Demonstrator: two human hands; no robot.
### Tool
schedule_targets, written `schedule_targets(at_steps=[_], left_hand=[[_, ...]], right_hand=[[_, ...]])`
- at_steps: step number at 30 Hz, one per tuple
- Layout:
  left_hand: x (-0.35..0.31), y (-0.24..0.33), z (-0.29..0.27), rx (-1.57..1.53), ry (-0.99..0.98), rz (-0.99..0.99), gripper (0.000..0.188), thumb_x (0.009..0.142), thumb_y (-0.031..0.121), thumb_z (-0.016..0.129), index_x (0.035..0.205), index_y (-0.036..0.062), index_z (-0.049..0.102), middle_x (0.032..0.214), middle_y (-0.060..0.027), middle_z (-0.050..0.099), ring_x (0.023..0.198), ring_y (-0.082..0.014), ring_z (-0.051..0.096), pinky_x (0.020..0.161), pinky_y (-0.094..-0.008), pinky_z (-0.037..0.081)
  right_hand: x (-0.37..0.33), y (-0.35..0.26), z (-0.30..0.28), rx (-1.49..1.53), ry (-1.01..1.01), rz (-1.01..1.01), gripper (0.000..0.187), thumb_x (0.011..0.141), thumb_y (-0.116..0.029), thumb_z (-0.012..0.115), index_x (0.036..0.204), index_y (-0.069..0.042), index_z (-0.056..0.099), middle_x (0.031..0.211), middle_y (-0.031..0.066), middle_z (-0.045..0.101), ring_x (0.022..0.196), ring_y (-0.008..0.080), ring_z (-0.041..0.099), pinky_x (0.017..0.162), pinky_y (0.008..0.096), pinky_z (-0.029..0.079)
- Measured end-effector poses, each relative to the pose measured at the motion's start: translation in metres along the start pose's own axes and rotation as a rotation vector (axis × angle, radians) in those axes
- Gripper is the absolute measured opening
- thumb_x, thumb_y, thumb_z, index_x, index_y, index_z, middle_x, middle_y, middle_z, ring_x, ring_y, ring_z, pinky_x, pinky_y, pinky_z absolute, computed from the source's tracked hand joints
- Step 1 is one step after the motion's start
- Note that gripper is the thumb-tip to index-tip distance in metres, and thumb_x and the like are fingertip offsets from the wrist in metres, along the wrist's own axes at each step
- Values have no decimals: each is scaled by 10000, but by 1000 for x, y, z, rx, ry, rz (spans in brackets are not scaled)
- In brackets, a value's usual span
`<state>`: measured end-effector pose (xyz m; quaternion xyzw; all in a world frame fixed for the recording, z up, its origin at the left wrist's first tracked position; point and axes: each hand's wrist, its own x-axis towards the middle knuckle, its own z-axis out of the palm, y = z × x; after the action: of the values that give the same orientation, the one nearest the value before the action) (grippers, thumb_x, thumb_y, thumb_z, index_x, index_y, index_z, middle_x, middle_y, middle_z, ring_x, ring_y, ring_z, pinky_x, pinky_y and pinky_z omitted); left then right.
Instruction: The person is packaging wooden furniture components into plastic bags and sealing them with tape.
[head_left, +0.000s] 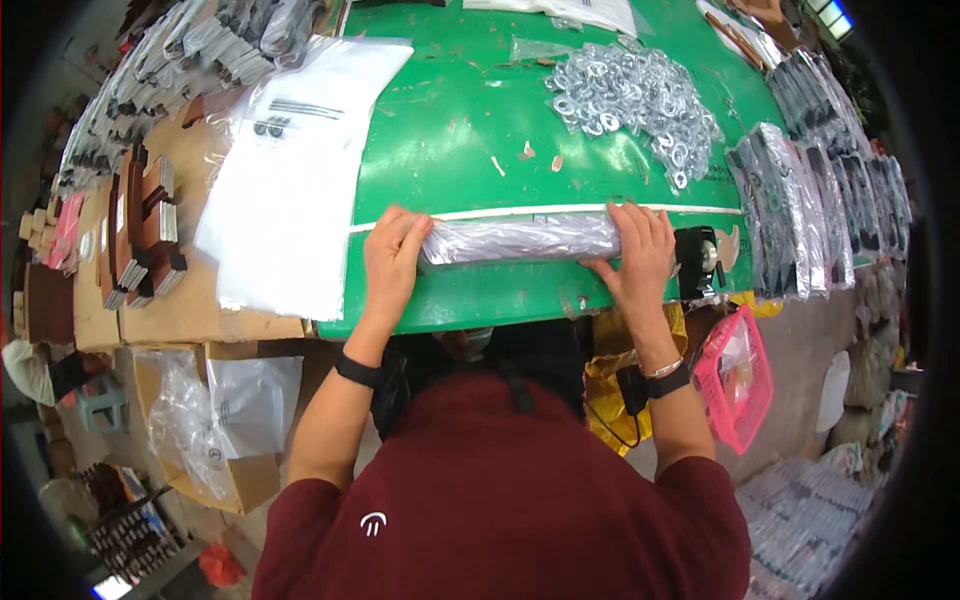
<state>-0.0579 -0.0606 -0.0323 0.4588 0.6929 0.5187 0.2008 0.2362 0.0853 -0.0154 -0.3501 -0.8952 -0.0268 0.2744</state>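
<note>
A long bundle wrapped in clear plastic (522, 240) lies crosswise near the front edge of the green table (450, 150). My left hand (395, 248) is closed round its left end, thumb on the near side. At the other end, my right hand (640, 250) grips it with the fingers over the top and the thumb below. What is inside the wrap is hard to make out. Just right of my right hand stands a black tape dispenser (697, 262). A white strip (690, 210) runs across the table right behind the bundle.
Clear plastic bags (290, 180) lie to the left, beside brown boards (140, 225). Small bagged metal rings (635, 100) are heaped at the back. Wrapped packs (790, 215) line the right side. A pink basket (735, 380) and an open carton (225, 430) sit below the table edge.
</note>
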Motion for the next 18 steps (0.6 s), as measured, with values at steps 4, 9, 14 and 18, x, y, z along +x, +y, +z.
schedule_targets(at_steps=[4, 9, 14, 18], left_hand=[[11, -19, -1, -226, -40, -210, 213, 911, 185, 661, 866, -19, 700, 803, -49, 537, 777, -133, 515, 703, -276, 388], [14, -10, -18, -318, -126, -397, 238, 936, 245, 659, 910, 17, 723, 861, 15, 575, 848, -85, 513, 717, -255, 390], [-15, -24, 1, -520, -106, -447, 259, 914, 274, 662, 945, 35, 754, 761, -9, 673, 687, -100, 573, 593, -272, 459], [-39, -31, 13, -519, -131, -478, 230, 941, 241, 657, 1054, 68, 758, 815, 14, 629, 800, -83, 549, 686, -244, 436]], right_hand=[[-2, -3, 3, 8, -4, 15, 841, 549, -201, 880, 1315, -101, 546, 1277, 93, 569, 1260, 320, 490, 1131, 536, 292], [1, -14, 10, 35, 28, 33, 828, 540, -151, 871, 1303, -94, 554, 1277, 96, 568, 1274, 320, 481, 1151, 544, 258], [-7, -8, -5, 73, -6, -47, 872, 578, -159, 853, 1367, -65, 495, 1311, 127, 554, 1287, 345, 473, 1157, 622, 175], [-18, 9, -4, 34, -5, -111, 849, 576, -149, 812, 1358, -47, 498, 1266, 136, 556, 1276, 356, 487, 1187, 631, 101]])
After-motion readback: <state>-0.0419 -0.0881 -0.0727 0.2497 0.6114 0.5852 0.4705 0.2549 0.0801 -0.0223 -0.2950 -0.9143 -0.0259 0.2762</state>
